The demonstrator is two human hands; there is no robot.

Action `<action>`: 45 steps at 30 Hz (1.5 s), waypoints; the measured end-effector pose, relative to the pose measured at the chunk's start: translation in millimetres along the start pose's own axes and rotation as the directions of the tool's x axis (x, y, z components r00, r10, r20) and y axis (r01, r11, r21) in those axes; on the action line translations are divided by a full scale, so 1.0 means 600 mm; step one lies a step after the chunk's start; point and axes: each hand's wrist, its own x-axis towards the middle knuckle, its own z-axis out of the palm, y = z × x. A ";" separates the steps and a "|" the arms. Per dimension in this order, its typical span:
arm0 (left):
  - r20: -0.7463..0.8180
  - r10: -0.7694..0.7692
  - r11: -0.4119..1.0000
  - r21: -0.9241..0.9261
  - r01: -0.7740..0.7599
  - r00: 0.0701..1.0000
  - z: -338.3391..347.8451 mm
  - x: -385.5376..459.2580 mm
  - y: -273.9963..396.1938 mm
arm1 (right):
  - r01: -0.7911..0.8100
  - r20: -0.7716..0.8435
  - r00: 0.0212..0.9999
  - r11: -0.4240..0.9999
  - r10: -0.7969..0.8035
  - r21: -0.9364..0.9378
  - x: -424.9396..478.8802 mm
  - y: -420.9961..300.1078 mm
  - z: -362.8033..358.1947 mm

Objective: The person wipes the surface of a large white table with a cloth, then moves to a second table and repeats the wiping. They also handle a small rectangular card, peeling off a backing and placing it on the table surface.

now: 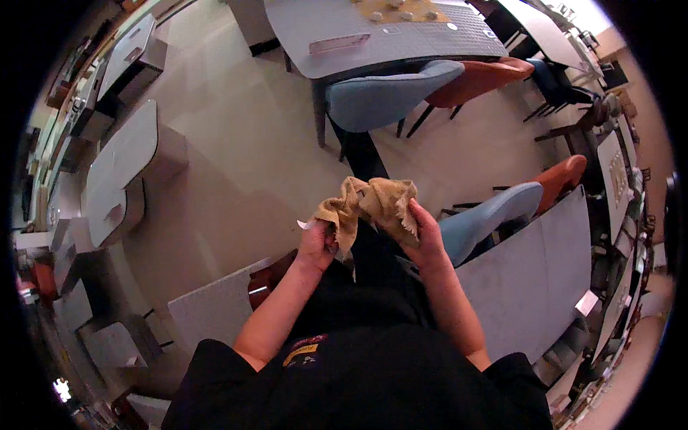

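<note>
Both of my hands hold a crumpled tan cloth (384, 193) with a frayed edge, in front of my body above the floor. My left hand (318, 244) grips its bunched left end, where a small white tag sticks out beside the fingers. On the other side, my right hand (428, 234) has the thumb pressed on the folded right part. The fingers behind the cloth are hidden. Between the two hands the fabric is gathered and twisted.
Ahead stands a grey dining table (301, 48) with a blue chair (381, 102) and an orange chair (473, 80). Another grey table (527, 285) is close on my right, with a second blue chair (484, 220). Rounded coffee tables (123, 156) sit to the left on the pale floor (231, 161).
</note>
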 end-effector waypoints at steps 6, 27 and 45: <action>-0.010 0.034 0.969 -0.245 -0.036 0.999 0.127 0.040 0.082 | -0.109 0.083 0.991 0.993 0.104 0.047 0.085 -0.068 0.062; -0.083 0.873 -0.138 0.903 0.406 0.481 0.068 0.129 0.397 | 0.602 0.514 0.777 -0.191 0.364 -0.775 0.601 0.018 0.281; -0.560 0.799 0.476 0.812 0.339 0.218 -0.115 -0.061 0.728 | 0.777 0.562 0.531 -0.101 0.634 -0.621 0.698 0.355 0.621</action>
